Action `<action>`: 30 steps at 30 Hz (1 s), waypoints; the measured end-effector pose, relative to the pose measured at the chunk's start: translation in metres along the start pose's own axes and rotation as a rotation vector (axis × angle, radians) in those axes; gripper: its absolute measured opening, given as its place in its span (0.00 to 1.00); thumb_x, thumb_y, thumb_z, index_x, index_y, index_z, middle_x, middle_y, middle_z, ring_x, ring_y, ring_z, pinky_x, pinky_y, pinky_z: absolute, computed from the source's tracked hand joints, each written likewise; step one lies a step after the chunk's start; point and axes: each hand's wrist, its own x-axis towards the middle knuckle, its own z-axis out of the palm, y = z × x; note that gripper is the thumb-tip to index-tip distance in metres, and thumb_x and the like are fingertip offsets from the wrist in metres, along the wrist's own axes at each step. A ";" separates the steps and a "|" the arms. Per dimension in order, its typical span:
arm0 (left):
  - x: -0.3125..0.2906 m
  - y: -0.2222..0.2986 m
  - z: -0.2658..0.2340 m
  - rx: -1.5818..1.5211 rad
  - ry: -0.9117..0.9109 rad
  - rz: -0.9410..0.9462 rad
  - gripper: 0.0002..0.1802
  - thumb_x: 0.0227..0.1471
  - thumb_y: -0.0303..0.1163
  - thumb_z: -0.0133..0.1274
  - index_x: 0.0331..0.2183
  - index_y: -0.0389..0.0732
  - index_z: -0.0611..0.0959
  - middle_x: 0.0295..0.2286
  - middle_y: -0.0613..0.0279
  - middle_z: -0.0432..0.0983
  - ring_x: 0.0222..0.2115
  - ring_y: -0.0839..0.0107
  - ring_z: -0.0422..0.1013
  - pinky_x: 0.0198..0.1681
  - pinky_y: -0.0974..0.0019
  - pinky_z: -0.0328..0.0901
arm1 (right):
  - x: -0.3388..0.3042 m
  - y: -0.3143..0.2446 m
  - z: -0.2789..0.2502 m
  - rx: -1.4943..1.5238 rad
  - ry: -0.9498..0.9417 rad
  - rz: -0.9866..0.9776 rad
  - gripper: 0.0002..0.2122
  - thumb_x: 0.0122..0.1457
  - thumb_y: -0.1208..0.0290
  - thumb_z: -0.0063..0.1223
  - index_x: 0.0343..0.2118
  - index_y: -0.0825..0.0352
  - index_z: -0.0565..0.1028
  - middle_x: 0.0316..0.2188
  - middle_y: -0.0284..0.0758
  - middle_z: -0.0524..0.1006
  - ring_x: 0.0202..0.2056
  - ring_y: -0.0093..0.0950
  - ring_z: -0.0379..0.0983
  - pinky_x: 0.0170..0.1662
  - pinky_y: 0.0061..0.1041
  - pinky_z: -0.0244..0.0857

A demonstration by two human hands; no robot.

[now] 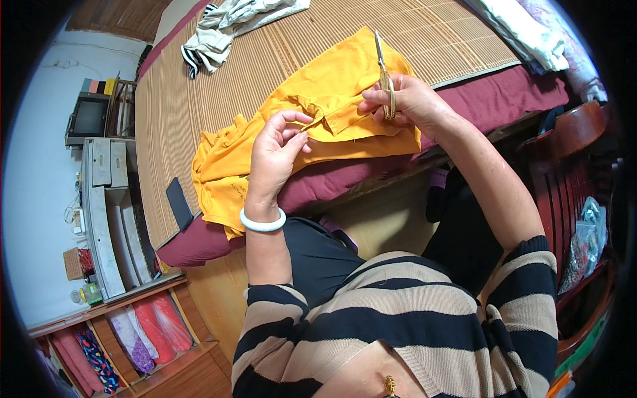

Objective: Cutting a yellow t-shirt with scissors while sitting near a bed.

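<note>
On woven bed mat (219,79): crumpled orange garment (332,86) (w/ folded hem), scissors (383,73).

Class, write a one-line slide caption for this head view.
Left hand pinches yellow cloth while right hand holds scissors.

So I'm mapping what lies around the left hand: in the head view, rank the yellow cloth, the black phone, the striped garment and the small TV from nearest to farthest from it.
1. Yellow cloth: pinched in the left hand's fingers.
2. Black phone: on the mat to the hand's left.
3. Striped garment: farther up the mat.
4. Small TV: off the bed, far left.
</note>
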 end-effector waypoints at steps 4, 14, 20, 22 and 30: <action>-0.001 0.008 -0.006 0.066 -0.106 -0.112 0.09 0.57 0.21 0.48 0.42 0.35 0.75 0.28 0.65 0.74 0.27 0.80 0.70 0.33 0.77 0.65 | 0.002 0.000 -0.002 -0.023 -0.007 0.032 0.12 0.58 0.64 0.59 0.38 0.67 0.73 0.30 0.33 0.80 0.25 0.15 0.75 0.20 0.11 0.58; -0.011 0.018 0.001 0.211 0.012 -0.022 0.08 0.56 0.23 0.50 0.40 0.37 0.78 0.25 0.70 0.72 0.25 0.84 0.66 0.30 0.79 0.61 | -0.002 -0.003 0.001 -0.030 -0.019 0.064 0.14 0.58 0.67 0.59 0.40 0.71 0.73 0.29 0.33 0.79 0.23 0.15 0.75 0.22 0.12 0.66; -0.006 0.032 0.042 1.045 -0.049 0.606 0.18 0.36 0.36 0.65 0.36 0.49 0.84 0.22 0.64 0.68 0.27 0.64 0.66 0.33 0.60 0.60 | 0.000 0.000 0.002 0.020 -0.033 0.072 0.14 0.58 0.67 0.59 0.41 0.71 0.72 0.29 0.33 0.78 0.23 0.16 0.74 0.23 0.14 0.70; -0.007 0.029 0.053 1.132 -0.072 0.610 0.19 0.36 0.37 0.65 0.36 0.51 0.85 0.22 0.65 0.69 0.27 0.64 0.66 0.32 0.60 0.59 | 0.001 0.001 0.001 0.034 -0.040 0.068 0.14 0.58 0.67 0.59 0.41 0.71 0.72 0.29 0.33 0.78 0.23 0.17 0.74 0.23 0.15 0.70; 0.002 0.011 0.049 1.048 -0.038 0.630 0.04 0.39 0.31 0.64 0.24 0.48 0.86 0.18 0.66 0.70 0.22 0.67 0.66 0.30 0.63 0.58 | 0.002 0.002 0.000 0.015 -0.015 0.066 0.13 0.57 0.66 0.60 0.38 0.69 0.74 0.28 0.32 0.78 0.22 0.16 0.74 0.22 0.13 0.65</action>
